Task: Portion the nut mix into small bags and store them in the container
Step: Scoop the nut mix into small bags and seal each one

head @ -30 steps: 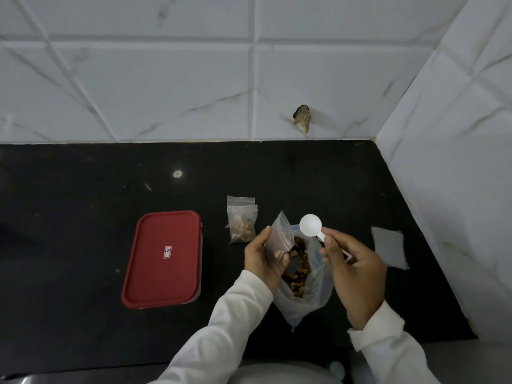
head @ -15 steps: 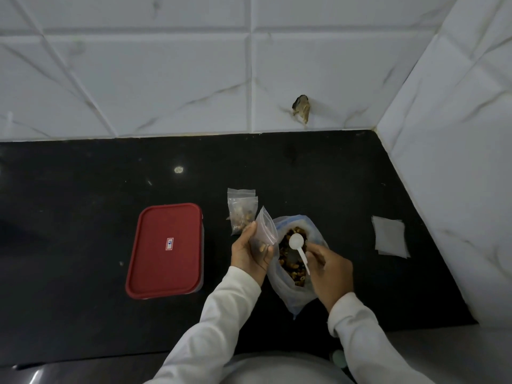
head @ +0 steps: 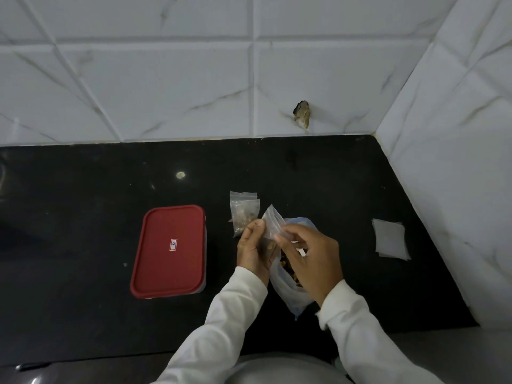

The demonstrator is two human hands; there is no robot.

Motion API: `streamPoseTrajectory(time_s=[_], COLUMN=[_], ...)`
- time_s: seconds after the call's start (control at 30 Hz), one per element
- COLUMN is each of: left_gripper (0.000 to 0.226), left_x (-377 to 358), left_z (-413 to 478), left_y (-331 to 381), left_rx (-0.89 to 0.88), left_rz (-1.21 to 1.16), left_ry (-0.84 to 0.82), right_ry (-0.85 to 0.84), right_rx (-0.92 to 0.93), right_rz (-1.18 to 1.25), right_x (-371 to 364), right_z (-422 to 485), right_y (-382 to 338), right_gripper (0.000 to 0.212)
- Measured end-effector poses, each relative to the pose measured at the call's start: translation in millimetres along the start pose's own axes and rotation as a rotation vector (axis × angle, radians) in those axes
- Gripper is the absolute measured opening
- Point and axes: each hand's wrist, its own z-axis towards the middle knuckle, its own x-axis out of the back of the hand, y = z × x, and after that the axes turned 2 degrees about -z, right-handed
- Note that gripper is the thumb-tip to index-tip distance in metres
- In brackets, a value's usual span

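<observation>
Black stone makes up your counter (head: 83, 189), the biggest thing you can see. White tiles (head: 166, 79) stand behind it and on your right side.

Next in size is the container (head: 169, 250). Its red lid is on. It sits flat on the counter to the left of your hands, and it is not touching them.

Your two white sleeves (head: 230, 314) reach in from the bottom.

Then comes the big bag (head: 288, 295) — a clear, soft one that lies on the counter under your right hand. Its mouth is open, and you can see the brown nut mix (head: 285, 266) inside, in the gap between your hands.

Your left hand (head: 253, 250) is curled round the small bag (head: 273, 223), with the thumb pressed on its front. The small bag stands up, tilted a bit to the left, right above the big bag's mouth. A few nuts show through it low down.

Your right hand (head: 310, 256) pinches the same small bag near its top with the fingertips. A bit of white peeks out under this hand, but I cannot tell what it is.

Off to the right, near the side wall, lies a pile of flat bags (head: 390, 239) with nothing in them.

Just past your left thumb lie the filled bags (head: 243, 212) — little clear ones with nuts inside, one partly on top of another.

Smaller things: a dark hole (head: 302, 113) in the back tiles, and a pale round spot (head: 180, 175) on the counter.
</observation>
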Motion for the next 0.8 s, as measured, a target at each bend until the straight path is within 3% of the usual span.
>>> streamPoseTrajectory(time_s=[0.17, 0.27, 0.37, 0.5, 0.7, 0.8], left_gripper=[0.004, 0.008, 0.015, 0.024, 0.010, 0.010], left_x=[1, 6, 8, 1, -5, -8], left_z=[0, 0, -4, -12, -14, -15], left_y=[9, 17, 31, 44, 49, 49], left_rx=[-0.135, -0.211, -0.327, -0.446, -0.494, -0.477], left_rz=[0.051, 0.133, 0.325, 0.646, 0.723, 0.716], left_ry=[-0.038, -0.086, -0.126, -0.223, -0.194, -0.158], right_ry=[0.112, 0.098, 0.116, 0.015, -0.002, -0.019], right_rx=[0.154, 0.202, 0.300, 0.318, 0.107, -0.026], right_rz=[0.012, -0.154, -0.138, -0.084, 0.252, 0.388], right_x=[21, 27, 32, 34, 35, 33], right_z=[13, 22, 28, 33, 31, 29], right_y=[-19, -27, -30, -30, -32, -32], right_gripper=[0.017, 0.011, 0.006, 0.009, 0.026, 0.023])
